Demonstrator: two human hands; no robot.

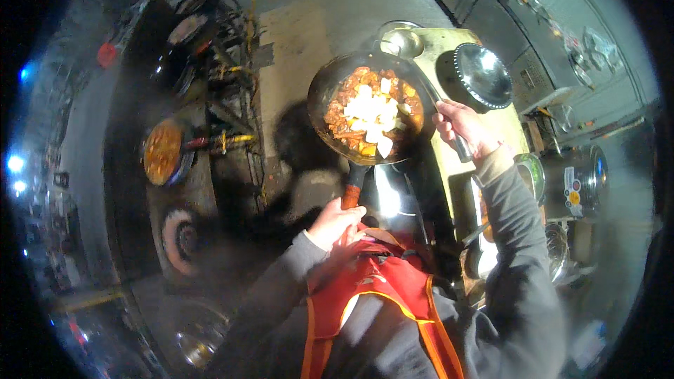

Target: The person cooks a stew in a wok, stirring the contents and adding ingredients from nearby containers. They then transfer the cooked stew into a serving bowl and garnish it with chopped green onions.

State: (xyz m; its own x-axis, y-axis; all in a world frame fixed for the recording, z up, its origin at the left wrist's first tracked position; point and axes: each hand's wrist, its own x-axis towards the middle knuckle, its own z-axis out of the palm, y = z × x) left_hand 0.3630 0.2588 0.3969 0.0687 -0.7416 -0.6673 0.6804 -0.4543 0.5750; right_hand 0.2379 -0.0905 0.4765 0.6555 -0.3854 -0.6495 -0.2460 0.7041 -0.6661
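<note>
My left hand (337, 223) is closed around the brown grip of the wok handle (353, 195). The dark wok (322, 126) is held up in front of me, away from the burners. Browned, sauced chunks of food (342, 110) fill it, with a heap of pale cut pieces (371, 108) on top, too bright to identify. In my right hand (463, 123) is the metal handle of a cooking utensil (462, 148), which slants across the wok's right rim. The utensil's working end cannot be made out.
To the left runs a stove with a round pan of orange-brown stew (162, 152) and a burner (179, 242). At right a yellowish worktop (508, 126) bears a shiny metal vessel or lid (483, 76) and a metal bowl (403, 42). A large steel pot (579, 181) stands beyond.
</note>
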